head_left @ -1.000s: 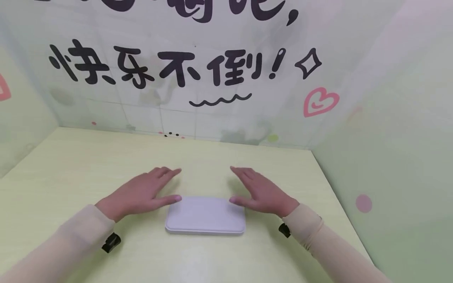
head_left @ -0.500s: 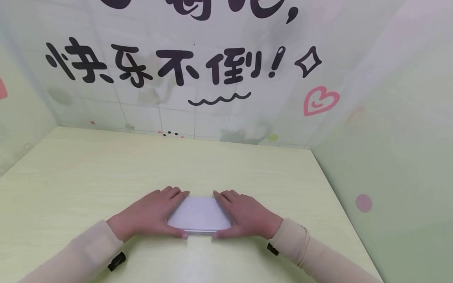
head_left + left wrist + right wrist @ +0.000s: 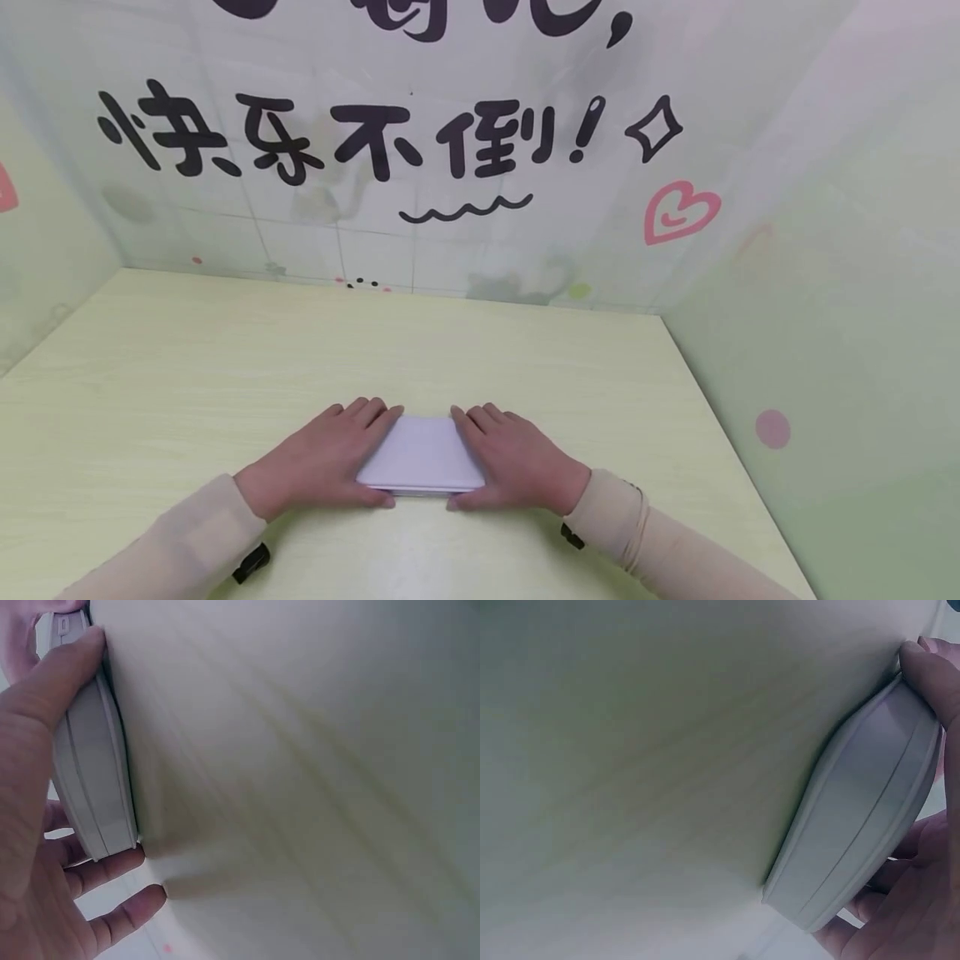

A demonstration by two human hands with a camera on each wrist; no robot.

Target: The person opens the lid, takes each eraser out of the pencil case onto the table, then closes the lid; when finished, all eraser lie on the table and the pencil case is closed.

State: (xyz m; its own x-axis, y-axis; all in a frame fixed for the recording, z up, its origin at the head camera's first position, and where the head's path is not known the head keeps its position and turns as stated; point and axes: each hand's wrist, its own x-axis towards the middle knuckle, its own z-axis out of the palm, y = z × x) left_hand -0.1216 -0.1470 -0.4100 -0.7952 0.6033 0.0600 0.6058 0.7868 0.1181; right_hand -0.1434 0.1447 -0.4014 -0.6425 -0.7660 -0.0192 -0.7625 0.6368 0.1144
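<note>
A flat, pale lavender-white rectangular case (image 3: 422, 454) lies on the table, its long side towards me. My left hand (image 3: 318, 461) grips its left end, thumb at the near edge and fingers round the far edge. At the opposite end my right hand (image 3: 525, 462) holds it the same way. In the left wrist view, a seam runs along the side of the case (image 3: 94, 769), and a small latch-like tab shows by the thumb. The right wrist view shows the seamed side of the case (image 3: 855, 810) too. Both ends are partly hidden under the hands in the head view.
The pale wood-grain table (image 3: 360, 350) meets a printed back wall (image 3: 465, 250) with dark lettering. A green-tinted side wall (image 3: 847, 358) borders it on the right, and another wall (image 3: 45, 250) on the left. Small black devices hang under both wrists.
Both hands came down and inward from above the case's far side to grip its two ends. Over the last half second they barely moved, and the case stayed in place.
</note>
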